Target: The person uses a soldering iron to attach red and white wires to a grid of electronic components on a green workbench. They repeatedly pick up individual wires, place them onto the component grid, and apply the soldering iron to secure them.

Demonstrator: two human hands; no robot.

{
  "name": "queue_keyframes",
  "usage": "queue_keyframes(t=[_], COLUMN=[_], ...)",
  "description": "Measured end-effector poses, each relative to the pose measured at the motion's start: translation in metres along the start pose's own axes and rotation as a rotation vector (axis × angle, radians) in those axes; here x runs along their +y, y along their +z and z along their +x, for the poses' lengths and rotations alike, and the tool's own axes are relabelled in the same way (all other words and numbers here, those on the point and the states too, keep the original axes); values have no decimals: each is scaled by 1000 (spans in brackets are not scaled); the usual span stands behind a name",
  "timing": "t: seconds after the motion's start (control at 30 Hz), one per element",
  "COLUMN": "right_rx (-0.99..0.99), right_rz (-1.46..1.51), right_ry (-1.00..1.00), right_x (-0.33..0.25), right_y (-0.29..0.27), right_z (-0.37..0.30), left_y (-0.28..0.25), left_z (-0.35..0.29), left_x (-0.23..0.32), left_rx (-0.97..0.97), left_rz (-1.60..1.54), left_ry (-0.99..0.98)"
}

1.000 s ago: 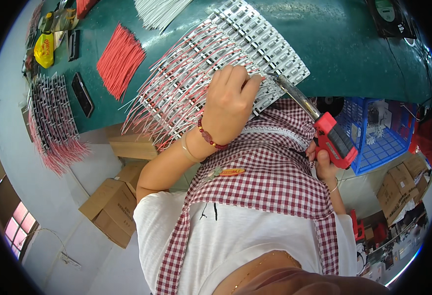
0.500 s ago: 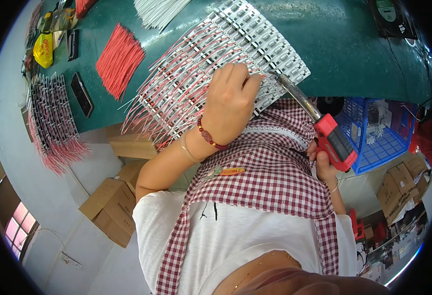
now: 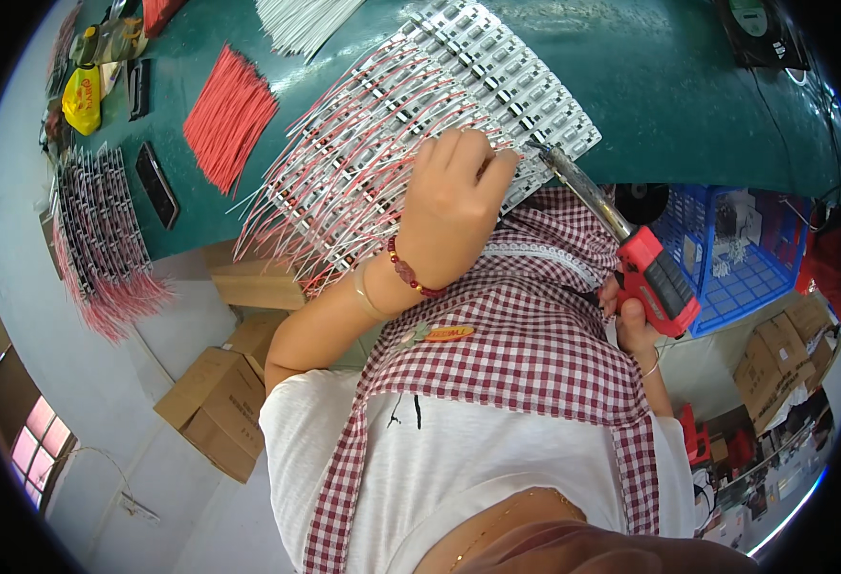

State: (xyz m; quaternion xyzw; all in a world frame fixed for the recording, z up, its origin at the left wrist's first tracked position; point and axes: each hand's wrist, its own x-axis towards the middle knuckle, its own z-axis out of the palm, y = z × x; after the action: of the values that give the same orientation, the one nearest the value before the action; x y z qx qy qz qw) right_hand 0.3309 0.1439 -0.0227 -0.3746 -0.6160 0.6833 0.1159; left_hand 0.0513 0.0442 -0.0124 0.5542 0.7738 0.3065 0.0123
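Observation:
A panel of small white circuit boards (image 3: 497, 72) lies tilted on the green bench, with rows of red and white wires (image 3: 344, 143) spreading from its left part. Over its near right side, my left hand (image 3: 454, 206) is closed in a pinch on a thin wire; the fingertips are partly hidden. My right hand (image 3: 635, 325) grips a red and black soldering iron (image 3: 658, 282) by its handle. The iron's metal tip points up and left to the boards, close beside my left fingertips.
A bundle of red wires (image 3: 229, 120) and a bundle of white wires (image 3: 306, 21) lie farther back. At left are a phone (image 3: 157, 185), a yellow bottle (image 3: 83, 99) and another stack of wired boards (image 3: 105, 225). A blue crate (image 3: 741, 287) stands below the bench at right.
My left hand has shifted slightly right and toward me, its thumb side raised a little. The soldering iron has moved slightly right and nearer me; its tip stays at the boards.

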Motion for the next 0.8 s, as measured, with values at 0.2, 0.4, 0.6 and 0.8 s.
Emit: queue_keyframes(t=[0.2, 0.4, 0.6, 0.8], right_rx=[-7, -79, 48, 60], right_rz=[19, -174, -76, -67], right_ry=[-23, -55, -88, -86], right_x=[-3, 1, -2, -3], right_y=[-1, -9, -3, -3], right_z=[0, 4, 3, 3], left_y=[6, 5, 5, 4], left_z=[-1, 2, 5, 4], left_x=[1, 3, 2, 0], left_rx=[3, -17, -70, -80], left_rz=[-28, -9, 30, 42], left_ry=[-1, -10, -11, -21])
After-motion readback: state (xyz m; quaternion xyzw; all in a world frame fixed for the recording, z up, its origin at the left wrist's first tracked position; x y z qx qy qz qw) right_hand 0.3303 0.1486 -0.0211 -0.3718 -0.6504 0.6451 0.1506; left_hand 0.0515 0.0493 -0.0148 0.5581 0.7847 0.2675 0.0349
